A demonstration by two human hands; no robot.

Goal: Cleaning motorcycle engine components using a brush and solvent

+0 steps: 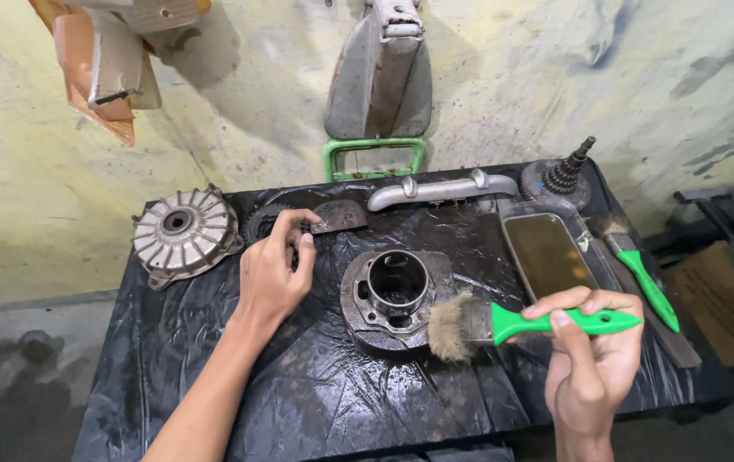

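Black wet counter (213, 368). Finned round cover (185, 233) at left edge. Engine cylinder (395, 291) at centre. Right hand (589, 351) grips green-handled brush (504, 325), bristles touching cylinder's right side. Left hand (274, 272) pinches small dark metal piece (338, 217) behind cylinder.

The front half of the worktop (298, 402) lies bare, giving the hands open passage along the near edge. The back half is crowded: a finned drum (184, 233) at left, a metal cylinder (395, 291) in the middle, a curved pipe (441, 190) behind it, and a tray of brown liquid (549, 254) with a spare brush (640, 267) at right.
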